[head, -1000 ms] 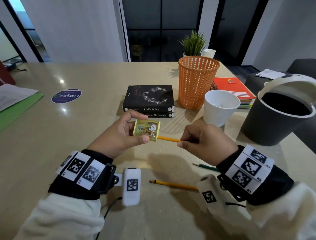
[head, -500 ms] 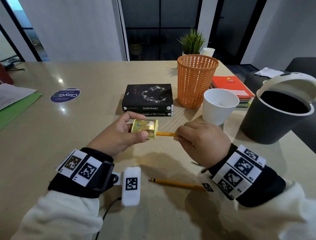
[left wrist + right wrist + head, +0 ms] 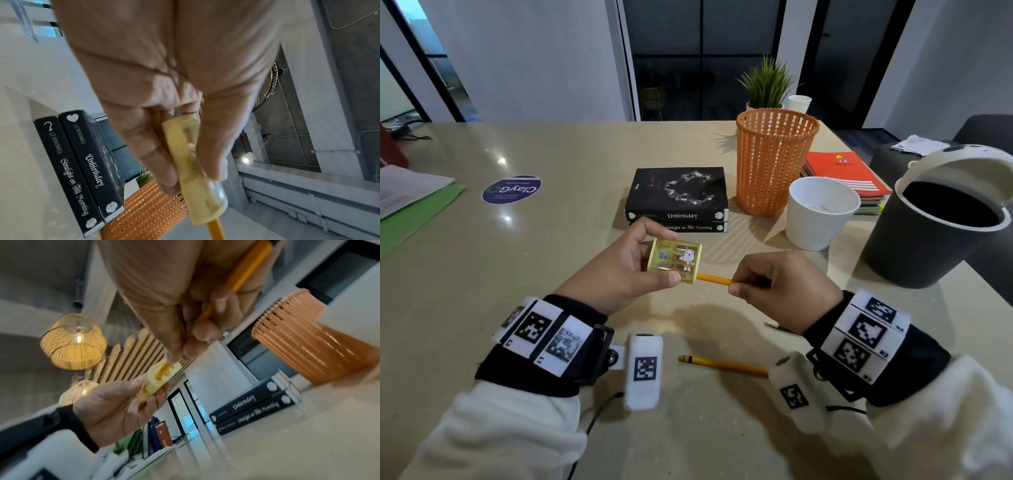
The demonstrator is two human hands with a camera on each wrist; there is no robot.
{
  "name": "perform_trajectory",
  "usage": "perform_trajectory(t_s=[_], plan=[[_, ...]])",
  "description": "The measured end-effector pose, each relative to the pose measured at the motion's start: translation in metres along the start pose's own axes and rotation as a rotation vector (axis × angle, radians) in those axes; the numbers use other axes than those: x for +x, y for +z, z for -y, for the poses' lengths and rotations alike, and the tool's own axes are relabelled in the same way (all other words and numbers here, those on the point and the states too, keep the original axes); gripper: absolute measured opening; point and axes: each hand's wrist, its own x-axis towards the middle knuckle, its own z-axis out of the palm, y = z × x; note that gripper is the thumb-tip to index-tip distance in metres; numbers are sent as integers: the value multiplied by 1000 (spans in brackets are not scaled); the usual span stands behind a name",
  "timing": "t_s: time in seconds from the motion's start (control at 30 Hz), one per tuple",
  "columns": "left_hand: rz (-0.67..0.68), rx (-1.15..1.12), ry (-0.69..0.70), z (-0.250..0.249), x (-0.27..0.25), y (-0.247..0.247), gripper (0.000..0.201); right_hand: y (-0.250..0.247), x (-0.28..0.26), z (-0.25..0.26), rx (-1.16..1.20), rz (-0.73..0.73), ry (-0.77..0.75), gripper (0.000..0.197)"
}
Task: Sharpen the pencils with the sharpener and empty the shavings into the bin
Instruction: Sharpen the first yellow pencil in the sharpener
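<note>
My left hand (image 3: 630, 270) pinches a yellow translucent sharpener (image 3: 674, 259) between thumb and fingers, above the table. An orange-yellow pencil (image 3: 714, 279) is pushed into the sharpener's right end, and my right hand (image 3: 774, 287) grips its shaft. The left wrist view shows the sharpener (image 3: 193, 175) edge-on with the pencil (image 3: 214, 230) leaving it below. In the right wrist view the pencil (image 3: 242, 272) runs through my curled fingers into the sharpener (image 3: 158, 378). A second yellow pencil (image 3: 722, 365) lies on the table near my right wrist. The dark bin (image 3: 914, 246) with a raised white lid stands at the right.
Two stacked black books (image 3: 678, 198), an orange mesh basket (image 3: 774, 161) and a white cup (image 3: 818, 212) stand just beyond my hands. Notebooks (image 3: 849, 174) lie behind the cup. A green pencil (image 3: 779, 327) peeks out under my right hand. Papers (image 3: 407, 195) lie far left.
The sharpener tipped away half a second ago and now faces up again. My right hand has rolled on the pencil, which stays in the sharpener.
</note>
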Motion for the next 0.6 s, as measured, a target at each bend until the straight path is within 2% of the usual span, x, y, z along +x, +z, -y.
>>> perform_trajectory(t_s=[0.07,0.17,0.27,0.37,0.43,0.5,0.57,0.6], plan=[[-18,3,-4,2,1,-1,52,1,1,2,-18,32,41,18],[-54,-9,-23,6,4,-2,52,0,3,6,-134,0,6,14],[-77,-55,-42,9,5,-1,55,-6,3,9,-281,19,-49,25],[-102,-113,-65,9,5,-1,56,-12,1,11,-423,-40,-157,40],[-123,-170,-80,8,5,-2,49,-9,0,8,-473,-100,-253,33],[-119,-210,-103,7,5,-2,43,-4,1,5,-455,-160,-287,19],[-102,-229,-119,7,5,-3,46,-1,1,2,-423,-198,-312,8],[-100,-231,-123,7,5,-3,54,-1,1,2,-408,-202,-318,13]])
